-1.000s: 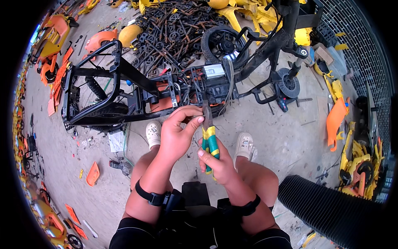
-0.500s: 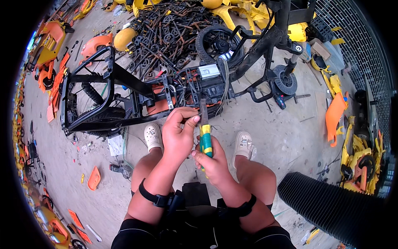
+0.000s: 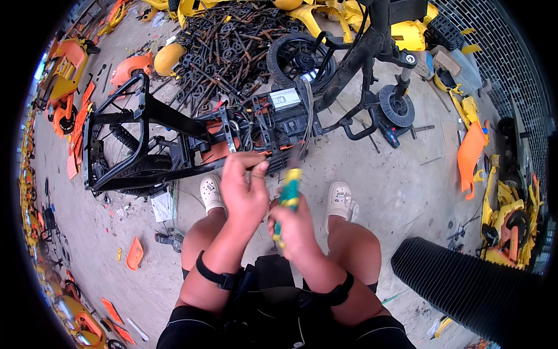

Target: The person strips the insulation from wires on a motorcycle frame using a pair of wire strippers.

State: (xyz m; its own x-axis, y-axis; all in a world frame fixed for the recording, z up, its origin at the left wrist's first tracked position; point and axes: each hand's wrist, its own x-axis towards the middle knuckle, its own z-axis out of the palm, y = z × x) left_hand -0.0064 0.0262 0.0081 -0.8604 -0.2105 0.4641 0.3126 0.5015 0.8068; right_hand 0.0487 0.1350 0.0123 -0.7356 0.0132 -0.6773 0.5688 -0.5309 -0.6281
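In my right hand (image 3: 295, 225) is a bladed hand tool (image 3: 289, 195) with a green and yellow handle, my fingers wrapped round it. Its narrow grey blade points away from me and is smeared by motion, so its exact kind is unclear. Just left of it, my left hand (image 3: 245, 185) is closed in a pinch, thumb against the fingers; whether anything small is held there cannot be made out. Beyond both hands lies a stripped black scooter frame (image 3: 157, 113), with exposed wiring and a silver box (image 3: 284, 99) in its middle.
Behind the frame rises a heap of rusty metal parts (image 3: 232, 49) beside a black wheel (image 3: 299, 61). A cordless drill (image 3: 170, 239) lies left of my legs. A ribbed black object (image 3: 453, 285) stands at lower right. Orange and yellow panels (image 3: 472, 157) line the sides.
The tool's blade has moved off my left fingertips and swung to the right, blurring. My left hand keeps its pinch. The whole view has shifted slightly.
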